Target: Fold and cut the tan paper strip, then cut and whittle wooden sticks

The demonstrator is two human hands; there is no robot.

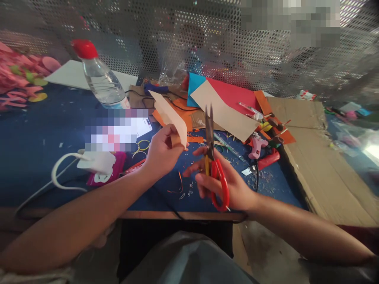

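**Fingers (169,130) of our left hand (160,152) pinch a bent, pale peach paper strip (170,112)**

We hold the strip by its near end, raised above the blue surface (44,126). It looks smooth and matte, its far end tapering to a pointed corner and its near end curling under into warmer-toned shadow beside our grip. Our right hand (233,183) loosely grasps red-handled metal scissors (211,154), their tips slightly parted, pointing away from us, apart from the strip. Behind lies a larger pale peach paper sheet (220,106), overlapping a bright blue sheet (194,88) and a red sheet (233,92).
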